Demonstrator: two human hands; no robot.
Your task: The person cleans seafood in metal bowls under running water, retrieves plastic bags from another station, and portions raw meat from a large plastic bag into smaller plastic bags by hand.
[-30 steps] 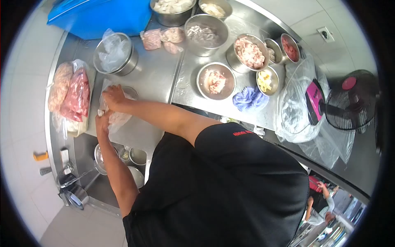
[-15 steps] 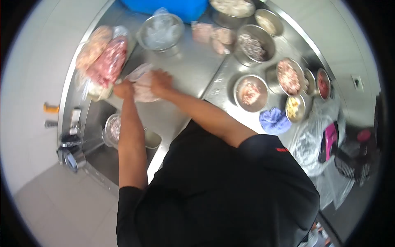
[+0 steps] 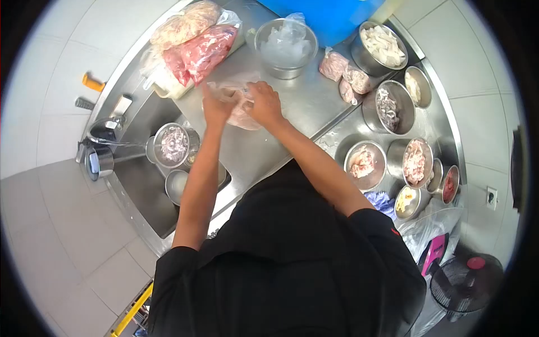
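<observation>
A clear plastic bag (image 3: 242,119) of pale pink meat lies on the steel counter in front of me. My left hand (image 3: 218,108) grips the plastic at the bag's left side, thumb and fingers closed on it. On the opposite side, my right hand (image 3: 265,104) has its fingers bent and closed on the bag's upper right part. The exact fingertip contact is partly hidden by the hands and crumpled film. Just beyond my left hand, a bag of red meat (image 3: 202,53) rests beside a bag of paler meat (image 3: 185,25).
A steel bowl with clear plastic bags (image 3: 286,48) stands behind, near a blue container (image 3: 331,17). Small tied meat bags (image 3: 352,78) lie right of it. Several steel bowls, including one with meat pieces (image 3: 365,165), line the right. At left is a sink (image 3: 137,188) holding a colander (image 3: 171,145).
My right hand has gone from lying spread on the bag to closing on its plastic. Both hands are now nearer each other over the bag. The whole view has shifted.
</observation>
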